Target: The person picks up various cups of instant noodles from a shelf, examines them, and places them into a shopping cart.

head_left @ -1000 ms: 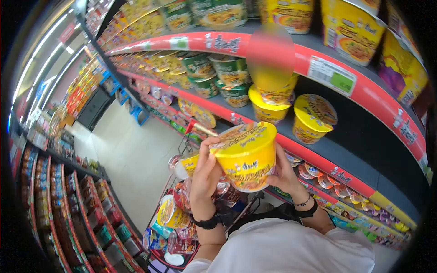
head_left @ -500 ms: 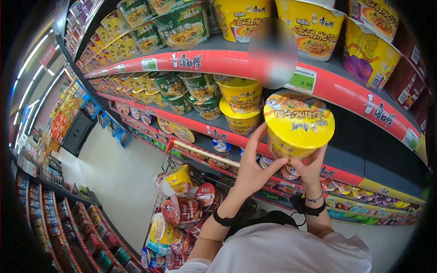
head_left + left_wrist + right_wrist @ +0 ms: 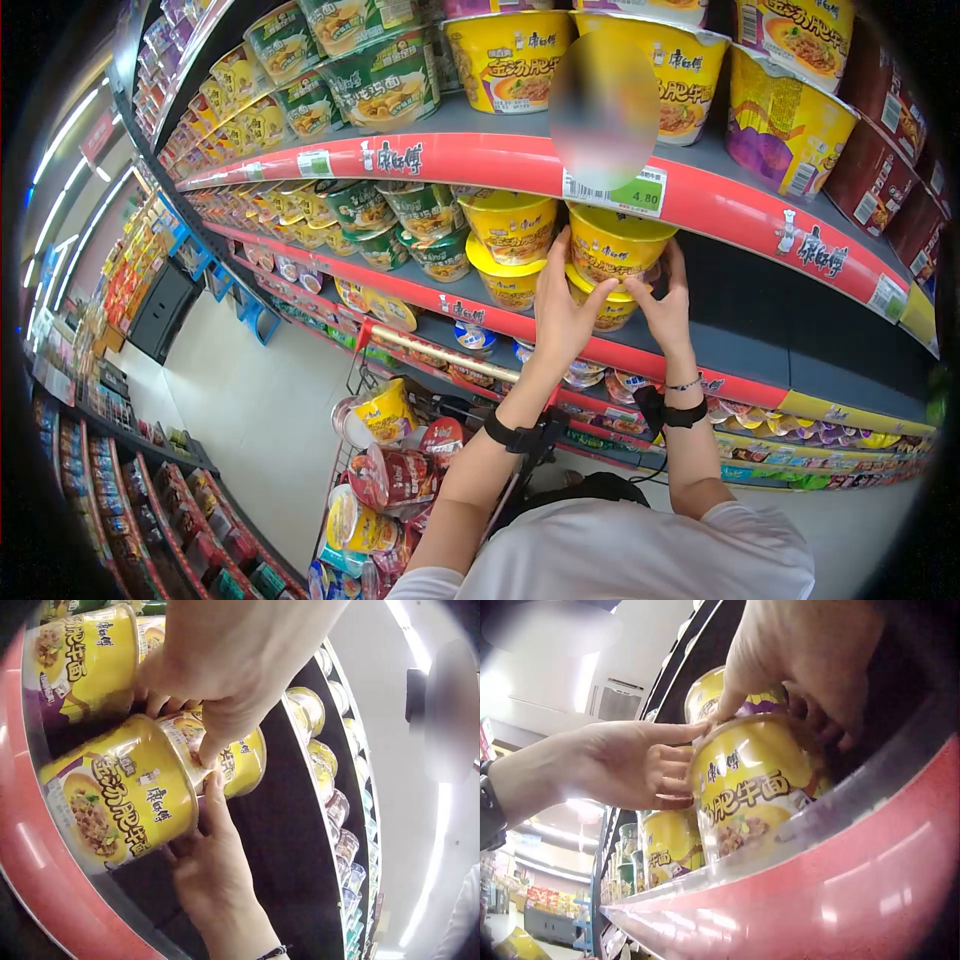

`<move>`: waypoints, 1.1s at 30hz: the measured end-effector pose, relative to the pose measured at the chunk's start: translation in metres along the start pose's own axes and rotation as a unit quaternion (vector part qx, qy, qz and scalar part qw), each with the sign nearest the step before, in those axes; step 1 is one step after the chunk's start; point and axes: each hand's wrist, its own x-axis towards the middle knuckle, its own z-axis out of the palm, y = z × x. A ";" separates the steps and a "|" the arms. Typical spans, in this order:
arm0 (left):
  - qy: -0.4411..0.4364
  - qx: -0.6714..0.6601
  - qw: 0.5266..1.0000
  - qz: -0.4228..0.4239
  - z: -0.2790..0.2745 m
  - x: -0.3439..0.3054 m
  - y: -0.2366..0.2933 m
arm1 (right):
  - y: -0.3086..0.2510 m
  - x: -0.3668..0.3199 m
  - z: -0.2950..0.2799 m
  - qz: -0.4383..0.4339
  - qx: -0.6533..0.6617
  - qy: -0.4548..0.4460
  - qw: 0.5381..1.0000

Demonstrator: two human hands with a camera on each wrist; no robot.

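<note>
In the head view, a yellow noodle tub [image 3: 620, 243] stands on top of another yellow tub [image 3: 603, 303] on the middle shelf. My left hand [image 3: 562, 305] grips the upper tub's left side, and my right hand [image 3: 665, 308] grips its right side, thumbs near each other at the front. From the left wrist view, the lower tub [image 3: 124, 799] is close to the camera, with my left hand [image 3: 232, 660] above and my right hand [image 3: 217, 881] below. The right wrist view shows my left hand [image 3: 622, 765] and right hand [image 3: 806, 664] around the stacked tubs.
Left of the hands stand two stacked yellow tubs [image 3: 510, 228] and green tubs [image 3: 430, 212]. A red-edged shelf [image 3: 480, 158] with more tubs runs above. A cart holding packaged food, including a red tub [image 3: 400, 475], is at lower left, its handle [image 3: 430, 352] below the shelf.
Both hands have carried the yellow tub from in front of the person to the shelf, where it now sits on another tub. The head view has shifted with the shelves.
</note>
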 end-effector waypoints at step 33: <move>0.123 0.508 0.701 -0.486 -0.220 -0.174 -0.151 | -0.052 -0.094 0.068 -0.248 0.146 0.054 0.956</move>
